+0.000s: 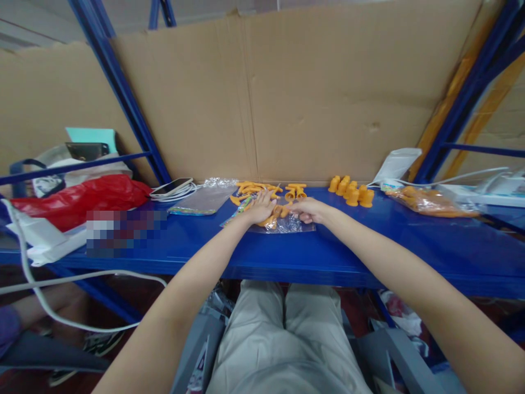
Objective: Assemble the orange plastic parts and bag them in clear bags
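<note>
A clear plastic bag (pixel 293 225) with orange-yellow plastic parts in it lies on the blue shelf top in front of me. My left hand (pixel 261 209) lies over the bag's left part, its fingers stretched out. At the right end, my right hand (pixel 309 210) has its fingers curled in on the bag's edge. Just behind the hands are loose curved orange-yellow parts (pixel 250 189) and a pair of orange-yellow pieces with round cup-like ends (pixel 295 191). The fingertips of my right hand are partly hidden.
Several orange-yellow cup-shaped pieces (pixel 351 192) stand to the right. Beyond them lies another filled clear bag (pixel 435 201). To the left are flat plastic bags (pixel 203 198), a phone (pixel 174 186) on a coiled white cable, and a red bag (pixel 90 200). A cardboard wall (pixel 307 98) closes the back.
</note>
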`<state>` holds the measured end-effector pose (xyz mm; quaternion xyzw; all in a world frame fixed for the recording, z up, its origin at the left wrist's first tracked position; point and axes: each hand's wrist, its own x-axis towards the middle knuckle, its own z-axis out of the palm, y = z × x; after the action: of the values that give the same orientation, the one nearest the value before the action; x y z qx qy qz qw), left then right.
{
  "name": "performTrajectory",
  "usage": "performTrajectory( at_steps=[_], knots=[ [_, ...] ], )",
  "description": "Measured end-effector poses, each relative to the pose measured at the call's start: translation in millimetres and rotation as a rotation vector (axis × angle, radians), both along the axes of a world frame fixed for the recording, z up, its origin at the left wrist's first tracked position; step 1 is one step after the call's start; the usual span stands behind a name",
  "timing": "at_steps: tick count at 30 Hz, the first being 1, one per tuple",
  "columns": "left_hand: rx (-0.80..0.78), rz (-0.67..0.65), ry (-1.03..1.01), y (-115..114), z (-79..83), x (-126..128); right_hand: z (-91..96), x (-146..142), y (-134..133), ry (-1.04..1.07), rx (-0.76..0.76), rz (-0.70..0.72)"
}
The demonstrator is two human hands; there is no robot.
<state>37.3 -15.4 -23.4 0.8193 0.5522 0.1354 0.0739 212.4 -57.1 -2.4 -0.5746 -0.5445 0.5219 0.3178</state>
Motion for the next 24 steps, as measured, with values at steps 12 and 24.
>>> performTrajectory(
  at_steps=[12, 24],
  knots=[
    [-0.026, -0.109, 0.031, -4, 4.8, -4, -1.4, -14, -7, 0.173, 0.006, -0.004],
    [0.005, -0.11, 0.036, 7, -3.7, -5, -5.4, -14, -9, 0.012, 0.117, -0.059]
  ],
)
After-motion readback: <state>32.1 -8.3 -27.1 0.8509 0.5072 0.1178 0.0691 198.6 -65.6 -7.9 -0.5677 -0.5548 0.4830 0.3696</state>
